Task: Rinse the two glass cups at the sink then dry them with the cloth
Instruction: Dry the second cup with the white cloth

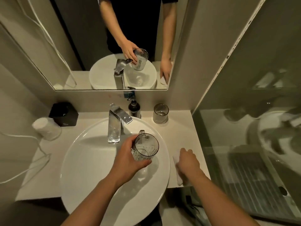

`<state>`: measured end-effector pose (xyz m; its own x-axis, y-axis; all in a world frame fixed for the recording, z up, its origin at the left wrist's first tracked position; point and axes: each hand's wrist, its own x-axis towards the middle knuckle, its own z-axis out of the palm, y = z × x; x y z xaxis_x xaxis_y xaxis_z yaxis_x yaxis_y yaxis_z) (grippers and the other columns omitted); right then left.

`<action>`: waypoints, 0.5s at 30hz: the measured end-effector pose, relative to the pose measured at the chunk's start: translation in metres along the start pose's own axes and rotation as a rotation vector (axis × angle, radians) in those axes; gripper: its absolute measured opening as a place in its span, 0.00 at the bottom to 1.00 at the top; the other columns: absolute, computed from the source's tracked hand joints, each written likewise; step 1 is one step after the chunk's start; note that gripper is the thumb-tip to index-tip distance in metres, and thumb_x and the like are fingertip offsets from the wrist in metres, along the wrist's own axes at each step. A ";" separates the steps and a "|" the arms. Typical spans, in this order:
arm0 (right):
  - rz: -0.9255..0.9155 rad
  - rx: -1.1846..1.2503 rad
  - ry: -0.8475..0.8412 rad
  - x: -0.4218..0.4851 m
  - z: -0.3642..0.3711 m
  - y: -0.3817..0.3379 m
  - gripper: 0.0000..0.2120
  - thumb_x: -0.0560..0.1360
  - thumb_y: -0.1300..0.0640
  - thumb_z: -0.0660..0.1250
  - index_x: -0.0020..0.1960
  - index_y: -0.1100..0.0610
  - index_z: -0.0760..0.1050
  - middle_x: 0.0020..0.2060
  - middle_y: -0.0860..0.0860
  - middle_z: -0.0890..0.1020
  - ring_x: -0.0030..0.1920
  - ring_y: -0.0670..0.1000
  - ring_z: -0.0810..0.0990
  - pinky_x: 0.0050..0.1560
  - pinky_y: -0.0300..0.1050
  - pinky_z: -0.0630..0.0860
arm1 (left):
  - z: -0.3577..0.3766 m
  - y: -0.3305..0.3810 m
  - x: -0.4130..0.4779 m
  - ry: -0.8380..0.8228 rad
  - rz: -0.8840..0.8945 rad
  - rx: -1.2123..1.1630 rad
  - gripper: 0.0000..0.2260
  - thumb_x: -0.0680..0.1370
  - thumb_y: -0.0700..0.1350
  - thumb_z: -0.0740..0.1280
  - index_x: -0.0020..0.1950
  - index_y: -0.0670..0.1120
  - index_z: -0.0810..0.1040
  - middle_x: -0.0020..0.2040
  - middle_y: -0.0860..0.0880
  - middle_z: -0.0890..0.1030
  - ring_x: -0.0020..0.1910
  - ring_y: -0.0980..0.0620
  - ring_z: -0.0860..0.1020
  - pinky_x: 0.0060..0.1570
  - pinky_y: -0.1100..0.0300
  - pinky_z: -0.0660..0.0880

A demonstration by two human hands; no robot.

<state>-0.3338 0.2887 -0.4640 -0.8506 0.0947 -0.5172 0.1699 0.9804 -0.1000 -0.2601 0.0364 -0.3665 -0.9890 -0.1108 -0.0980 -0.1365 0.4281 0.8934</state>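
Observation:
My left hand (128, 158) grips a ribbed glass cup (145, 146) upright over the white round sink (78, 162), a little right of the chrome tap (116, 123). No water stream shows at the spout. The second ribbed glass cup (160, 113) stands on the counter at the back right, near the wall. My right hand (187, 162) rests on a white cloth (178, 176) that lies on the counter just right of the sink; whether its fingers pinch the cloth is hidden.
A dark soap pump bottle (134, 107) stands behind the tap. A black box (63, 114) and wrapped paper cups (47, 128) sit at the back left, with a white cable (32, 162) trailing over the counter. A glass shower wall (244, 144) bounds the right. The mirror (81, 46) hangs above.

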 end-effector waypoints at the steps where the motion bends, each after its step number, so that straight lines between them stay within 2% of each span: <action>1: 0.010 -0.004 0.035 0.000 0.004 0.001 0.20 0.77 0.55 0.70 0.67 0.54 0.69 0.60 0.56 0.76 0.57 0.56 0.78 0.57 0.51 0.80 | -0.003 0.000 -0.002 0.004 0.004 0.005 0.40 0.63 0.45 0.85 0.68 0.60 0.69 0.63 0.63 0.75 0.61 0.68 0.74 0.57 0.78 0.68; 3: 0.028 0.046 0.071 -0.001 0.006 0.002 0.17 0.78 0.55 0.69 0.65 0.55 0.69 0.57 0.55 0.78 0.54 0.56 0.80 0.55 0.53 0.81 | -0.009 0.001 -0.003 0.004 0.013 0.018 0.40 0.62 0.47 0.85 0.68 0.61 0.69 0.64 0.62 0.76 0.62 0.67 0.74 0.59 0.75 0.69; 5: 0.045 0.199 0.087 -0.005 -0.002 0.006 0.16 0.80 0.54 0.69 0.64 0.57 0.70 0.55 0.56 0.81 0.52 0.57 0.81 0.53 0.54 0.82 | -0.013 0.003 -0.005 -0.007 0.026 0.027 0.40 0.62 0.48 0.85 0.68 0.61 0.70 0.64 0.62 0.76 0.62 0.65 0.75 0.60 0.71 0.71; 7: 0.050 0.464 0.179 -0.018 -0.022 0.006 0.19 0.80 0.55 0.70 0.66 0.60 0.70 0.57 0.59 0.81 0.54 0.59 0.82 0.53 0.52 0.81 | -0.015 0.002 -0.006 -0.018 0.036 0.035 0.40 0.62 0.48 0.85 0.69 0.59 0.71 0.64 0.61 0.76 0.62 0.64 0.75 0.61 0.70 0.71; 9: 0.020 0.734 0.337 -0.041 -0.052 0.000 0.20 0.79 0.57 0.71 0.67 0.59 0.71 0.58 0.57 0.81 0.56 0.58 0.81 0.53 0.52 0.82 | -0.015 0.000 -0.008 -0.032 0.037 0.038 0.41 0.61 0.48 0.85 0.71 0.56 0.71 0.64 0.59 0.76 0.62 0.63 0.75 0.62 0.68 0.72; 10: -0.004 0.850 0.415 -0.056 -0.070 -0.006 0.19 0.78 0.57 0.72 0.66 0.56 0.71 0.58 0.55 0.81 0.55 0.56 0.82 0.50 0.49 0.83 | -0.014 0.000 -0.009 -0.041 0.038 0.039 0.41 0.61 0.49 0.84 0.71 0.56 0.71 0.64 0.58 0.77 0.62 0.62 0.76 0.63 0.65 0.73; 11: -0.032 0.952 0.489 -0.073 -0.088 -0.012 0.18 0.78 0.57 0.73 0.64 0.54 0.71 0.56 0.52 0.81 0.53 0.52 0.82 0.45 0.43 0.82 | -0.012 0.000 -0.009 -0.051 0.038 0.044 0.41 0.61 0.50 0.84 0.71 0.56 0.72 0.64 0.58 0.77 0.62 0.61 0.76 0.63 0.62 0.74; 12: -0.072 1.045 0.565 -0.090 -0.106 -0.020 0.17 0.77 0.58 0.73 0.62 0.53 0.71 0.53 0.49 0.81 0.50 0.47 0.81 0.40 0.35 0.79 | -0.010 0.001 -0.010 -0.060 0.036 0.050 0.41 0.60 0.52 0.83 0.71 0.57 0.71 0.64 0.58 0.77 0.62 0.60 0.76 0.64 0.60 0.74; 13: -0.126 1.121 0.637 -0.108 -0.121 -0.028 0.16 0.77 0.60 0.74 0.60 0.53 0.72 0.51 0.46 0.81 0.47 0.44 0.80 0.37 0.31 0.77 | -0.008 0.002 -0.010 -0.069 0.035 0.053 0.42 0.59 0.53 0.83 0.71 0.57 0.71 0.64 0.58 0.77 0.62 0.59 0.77 0.65 0.57 0.75; 15: -0.266 1.223 0.724 -0.137 -0.140 -0.044 0.16 0.76 0.62 0.75 0.57 0.52 0.72 0.49 0.44 0.80 0.45 0.43 0.80 0.38 0.30 0.77 | -0.004 0.006 -0.010 -0.078 0.045 0.050 0.43 0.59 0.55 0.82 0.72 0.57 0.71 0.64 0.58 0.77 0.62 0.59 0.77 0.65 0.56 0.75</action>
<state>-0.2948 0.2564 -0.2697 -0.9216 0.3652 0.1313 -0.0349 0.2589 -0.9653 -0.2504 0.0362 -0.3587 -0.9954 -0.0212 -0.0937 -0.0925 0.4759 0.8746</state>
